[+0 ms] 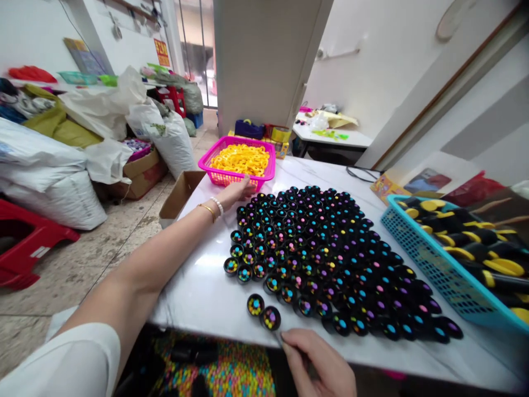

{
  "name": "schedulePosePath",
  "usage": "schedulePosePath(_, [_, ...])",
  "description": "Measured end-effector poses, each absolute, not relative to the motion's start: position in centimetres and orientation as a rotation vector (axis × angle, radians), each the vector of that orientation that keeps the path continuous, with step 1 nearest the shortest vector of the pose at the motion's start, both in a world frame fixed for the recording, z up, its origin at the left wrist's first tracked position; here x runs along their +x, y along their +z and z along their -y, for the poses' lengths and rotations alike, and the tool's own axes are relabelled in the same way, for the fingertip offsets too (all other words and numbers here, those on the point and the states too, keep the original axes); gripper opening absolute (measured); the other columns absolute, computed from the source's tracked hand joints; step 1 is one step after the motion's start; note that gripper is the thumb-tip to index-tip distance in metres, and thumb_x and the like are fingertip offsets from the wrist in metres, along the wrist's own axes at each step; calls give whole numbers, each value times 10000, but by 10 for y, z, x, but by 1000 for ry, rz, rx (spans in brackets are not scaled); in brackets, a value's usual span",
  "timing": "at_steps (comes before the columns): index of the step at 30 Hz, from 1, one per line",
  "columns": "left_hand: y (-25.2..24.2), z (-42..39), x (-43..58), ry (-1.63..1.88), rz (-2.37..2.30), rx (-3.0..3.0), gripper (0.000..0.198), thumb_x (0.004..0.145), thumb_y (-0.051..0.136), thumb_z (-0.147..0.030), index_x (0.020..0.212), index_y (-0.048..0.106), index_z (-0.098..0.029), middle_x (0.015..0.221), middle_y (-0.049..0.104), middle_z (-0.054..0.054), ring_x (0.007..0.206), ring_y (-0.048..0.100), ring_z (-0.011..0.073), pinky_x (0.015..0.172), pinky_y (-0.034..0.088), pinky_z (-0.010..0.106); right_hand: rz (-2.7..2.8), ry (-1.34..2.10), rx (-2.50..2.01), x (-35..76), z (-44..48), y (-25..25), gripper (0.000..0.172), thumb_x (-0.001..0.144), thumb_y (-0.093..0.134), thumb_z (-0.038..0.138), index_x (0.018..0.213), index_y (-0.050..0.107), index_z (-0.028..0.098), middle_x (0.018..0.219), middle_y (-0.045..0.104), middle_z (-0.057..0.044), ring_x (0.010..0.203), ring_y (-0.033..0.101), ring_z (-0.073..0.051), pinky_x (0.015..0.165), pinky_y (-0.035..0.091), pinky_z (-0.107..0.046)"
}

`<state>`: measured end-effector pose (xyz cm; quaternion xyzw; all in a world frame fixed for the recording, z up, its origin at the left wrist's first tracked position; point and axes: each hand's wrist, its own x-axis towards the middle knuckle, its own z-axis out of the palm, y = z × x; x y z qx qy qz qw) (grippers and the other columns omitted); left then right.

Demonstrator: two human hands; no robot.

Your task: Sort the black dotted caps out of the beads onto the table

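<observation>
My left arm stretches over the table, and my left hand (244, 189) is at the near side of a pink basket (202, 164) holding yellow rings (240, 160). Its fingers reach forward, slightly blurred, with nothing visible in them. At the table's front edge, my right hand (316, 361) has its thumb and forefinger pinched together; a thin greyish piece shows at the tips, too small to name. Just ahead of those fingertips stand two small black cups (271, 318) with coloured beads inside. A large group of similar black cups (306, 248) fills the table's middle.
A blue basket (438, 281) on the right holds black-and-yellow pieces. Below the table edge lie many coloured beads (243, 366). A cardboard box (182, 193) stands by the table's left side. White sacks (49, 176) and a red stool (33, 242) are on the left.
</observation>
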<state>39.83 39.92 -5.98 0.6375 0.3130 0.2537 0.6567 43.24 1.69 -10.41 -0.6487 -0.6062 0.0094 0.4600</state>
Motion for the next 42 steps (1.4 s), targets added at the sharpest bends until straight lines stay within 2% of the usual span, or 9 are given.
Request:
schedulePosePath(5, [-44,-348,337,772,-907,1632,550,908,411,-568,1026,678,-102,1116,681,167,986,635,270,869,476,422,1506,91,-1599,435,-13,-101,160,870,561,106,961,660,192,825,708,-42,717,672,-135,650,544,-209])
schedulePosePath(8, [-34,-276,288,905,-939,1903,329,871,552,-467,1033,694,-218,1001,702,65,937,628,239,847,482,386,1445,123,-1681,432,-14,-104,129,882,566,142,957,659,188,794,693,-30,611,628,-114,565,501,-201])
schedulePosePath(10, [-36,-224,261,886,-908,1993,234,870,581,-404,1065,672,-314,1033,686,39,939,618,234,833,497,394,1417,135,-1721,430,-16,-105,120,886,576,169,974,655,190,771,682,-16,569,603,-103,540,480,-198])
schedulePosePath(15, [-68,-149,241,722,-795,2169,553,799,691,-354,1317,506,-413,1088,635,77,915,602,262,742,543,426,1427,99,-1780,425,-22,-102,167,902,558,220,1045,638,189,791,677,-19,563,590,-105,566,493,-208])
schedulePosePath(18, [-83,-145,250,713,-753,2213,657,768,722,-425,1370,460,-391,1105,623,102,987,592,293,821,535,467,1474,25,-1796,421,-26,-102,233,914,525,215,1121,623,173,818,680,-34,567,594,-112,568,502,-219])
schedulePosePath(23, [-89,-147,262,776,-757,2265,713,700,753,-533,1333,485,-339,1145,607,124,1037,584,318,886,515,493,1614,-170,-1791,416,-32,-105,273,930,473,172,1155,627,162,948,693,-83,816,677,-173,694,535,-257])
schedulePosePath(28, [-88,-145,262,800,-805,2220,564,741,755,-399,1246,520,-309,1169,597,111,1089,571,300,940,490,488,1679,-242,-1846,410,-38,-102,278,938,460,191,1145,645,166,935,679,-78,756,673,-163,655,517,-247])
schedulePosePath(37, [-78,-165,230,727,-898,2164,438,793,684,-263,1205,561,-344,1103,635,52,1009,609,250,895,506,410,1771,-247,-1882,380,-63,-96,278,963,447,269,1147,624,159,870,642,-69,701,648,-163,581,460,-247])
schedulePosePath(42, [-72,-191,216,756,-1038,2181,253,819,643,-317,1072,647,-307,923,610,42,751,598,217,721,508,374,1722,-323,-1904,373,-76,-96,329,974,446,403,1078,637,156,810,626,-57,632,618,-158,535,408,-252])
